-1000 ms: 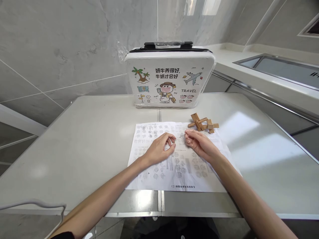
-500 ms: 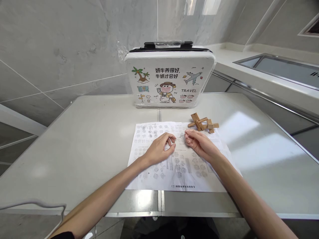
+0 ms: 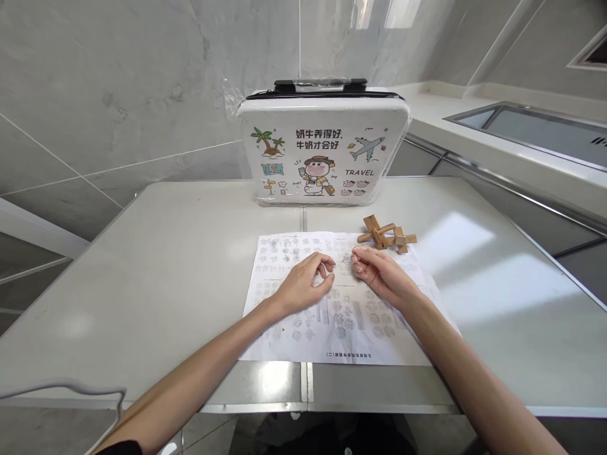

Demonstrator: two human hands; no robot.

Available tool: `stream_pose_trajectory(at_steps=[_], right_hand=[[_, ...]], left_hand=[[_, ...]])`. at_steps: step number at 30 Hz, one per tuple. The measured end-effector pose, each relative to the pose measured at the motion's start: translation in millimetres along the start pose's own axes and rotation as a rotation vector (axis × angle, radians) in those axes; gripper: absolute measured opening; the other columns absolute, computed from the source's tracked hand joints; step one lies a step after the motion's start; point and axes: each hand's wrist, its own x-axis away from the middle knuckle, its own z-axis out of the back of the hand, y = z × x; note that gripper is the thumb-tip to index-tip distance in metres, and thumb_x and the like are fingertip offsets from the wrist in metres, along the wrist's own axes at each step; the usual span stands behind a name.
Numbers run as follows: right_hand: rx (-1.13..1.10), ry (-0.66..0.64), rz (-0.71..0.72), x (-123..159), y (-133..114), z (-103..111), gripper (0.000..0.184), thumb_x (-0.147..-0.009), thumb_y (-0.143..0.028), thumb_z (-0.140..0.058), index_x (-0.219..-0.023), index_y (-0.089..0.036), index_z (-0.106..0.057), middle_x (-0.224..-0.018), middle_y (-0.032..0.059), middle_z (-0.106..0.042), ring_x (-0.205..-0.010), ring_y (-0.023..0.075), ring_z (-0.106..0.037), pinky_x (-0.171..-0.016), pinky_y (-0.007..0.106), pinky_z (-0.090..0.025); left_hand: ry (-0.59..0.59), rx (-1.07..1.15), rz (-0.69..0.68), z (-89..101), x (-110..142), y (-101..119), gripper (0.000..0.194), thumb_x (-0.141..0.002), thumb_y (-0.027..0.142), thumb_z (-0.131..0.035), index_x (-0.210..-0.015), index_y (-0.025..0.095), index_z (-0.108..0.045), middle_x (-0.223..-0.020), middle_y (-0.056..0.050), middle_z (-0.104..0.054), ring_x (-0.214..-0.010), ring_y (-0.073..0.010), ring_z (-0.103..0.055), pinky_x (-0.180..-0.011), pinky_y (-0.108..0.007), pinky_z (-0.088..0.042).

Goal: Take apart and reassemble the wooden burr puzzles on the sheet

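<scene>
A printed sheet (image 3: 289, 344) with rows of small diagrams lies on the table. My left hand (image 3: 306, 281) rests on its middle, fingers bent and thumb held apart from them, with nothing in between. Opposite it, a short gap away, my right hand (image 3: 379, 272) lies on its side on the sheet with the fingers curled in; no object shows in them. Just beyond the right hand, at the sheet's upper right edge, sit notched wooden puzzle pieces (image 3: 379, 232), crossed and joined into two small clusters that touch.
A white case (image 3: 284, 114) with cartoon prints and a black handle stands upright at the table's back, wrapped in clear plastic. The pale table (image 3: 156, 265) has a seam down its middle. A white cable (image 3: 61, 384) hangs at lower left. A counter (image 3: 521, 145) runs along the right.
</scene>
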Motion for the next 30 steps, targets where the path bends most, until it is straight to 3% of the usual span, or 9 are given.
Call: stream_pose_trajectory(at_steps=[30], right_hand=[[-0.012, 0.004, 0.013, -0.8, 1.8, 0.5, 0.028, -0.081, -0.037, -0.090, -0.084, -0.016, -0.072, -0.081, 0.0005, -0.063, -0.065, 0.0082, -0.052, -0.056, 0.020, -0.047]], left_hand=[[0.005, -0.014, -0.006, -0.9, -0.1, -1.1, 0.017, -0.097, 0.028, -0.059, -0.113, 0.023, -0.061, -0.107, -0.004, -0.070, -0.092, -0.0185, -0.067, -0.086, -0.036, -0.054]])
